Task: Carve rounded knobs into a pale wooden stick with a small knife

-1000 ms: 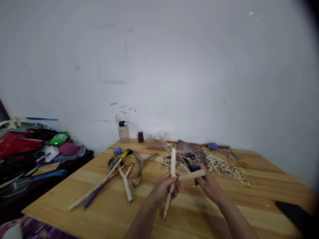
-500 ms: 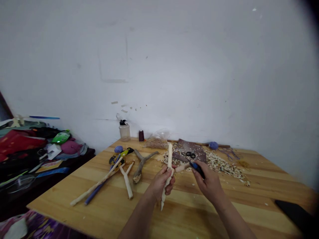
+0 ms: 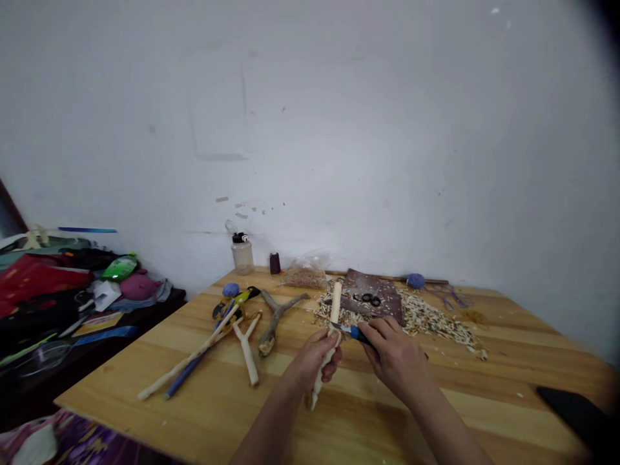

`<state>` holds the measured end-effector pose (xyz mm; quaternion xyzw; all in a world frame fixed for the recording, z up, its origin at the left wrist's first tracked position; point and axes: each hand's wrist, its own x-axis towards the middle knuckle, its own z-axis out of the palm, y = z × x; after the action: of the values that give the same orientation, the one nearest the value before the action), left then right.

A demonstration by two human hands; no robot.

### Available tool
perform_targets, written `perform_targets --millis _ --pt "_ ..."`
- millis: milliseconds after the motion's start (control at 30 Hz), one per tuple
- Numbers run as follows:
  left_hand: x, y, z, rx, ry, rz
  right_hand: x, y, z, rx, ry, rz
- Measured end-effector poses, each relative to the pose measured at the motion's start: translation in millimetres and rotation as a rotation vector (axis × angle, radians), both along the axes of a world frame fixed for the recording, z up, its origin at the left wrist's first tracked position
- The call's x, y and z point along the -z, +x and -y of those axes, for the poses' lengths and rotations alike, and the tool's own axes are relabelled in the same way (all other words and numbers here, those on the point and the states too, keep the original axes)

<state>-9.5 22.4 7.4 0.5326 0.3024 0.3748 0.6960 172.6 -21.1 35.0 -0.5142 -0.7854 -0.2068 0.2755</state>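
Note:
My left hand [image 3: 312, 361] grips a pale, peeled wooden stick [image 3: 334, 310] upright, its carved lower end [image 3: 316, 387] sticking out below my fist. My right hand [image 3: 394, 358] is closed around a blue-handled carving knife [image 3: 357, 333]. The knife's short blade [image 3: 340, 328] lies against the stick just above my left hand. A side branch of the stick seen earlier is hidden behind my right hand or the knife. Both hands are above the wooden table [image 3: 121, 381].
Beyond my hands lie wood shavings [image 3: 426, 323] and a brown mat [image 3: 371, 290] with black scissors [image 3: 371, 299]. To the left lie peeled sticks [image 3: 247, 354], a bark-covered fork [image 3: 276, 321] and a plastic bottle [image 3: 242, 255]. Cluttered fabrics [image 3: 43, 278] lie beyond the table's left edge.
My right hand has moved left, bringing the knife blade against the stick. The stick's side branch no longer shows. My left hand has stayed nearly still.

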Motion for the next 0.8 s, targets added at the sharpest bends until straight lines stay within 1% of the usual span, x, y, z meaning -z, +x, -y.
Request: perform_targets --millis 133,333,467,633,800 --pt "0.2 -0.7 -0.2 0.005 -0.006 -0.001 0.9 -0.1 0.5 0.015 0.018 0.046" --pt "-3.0 -1.2 1.2 0.017 0.001 -0.009 3.2 0.1 0.0 0.024 0.074 0.034" --pt "-1.2 -0.9 0.4 0.022 -0.011 -0.029 2.2 0.3 0.4 0.03 0.079 0.042" --pt "2.6 -0.5 -0.9 -0.064 0.075 -0.172 1.6 -5.3 0.6 0.102 0.003 0.091" --pt "-0.1 -7.9 -1.3 -0.04 0.18 -0.342 6.4 -14.4 -1.8 0.219 -0.176 0.117"
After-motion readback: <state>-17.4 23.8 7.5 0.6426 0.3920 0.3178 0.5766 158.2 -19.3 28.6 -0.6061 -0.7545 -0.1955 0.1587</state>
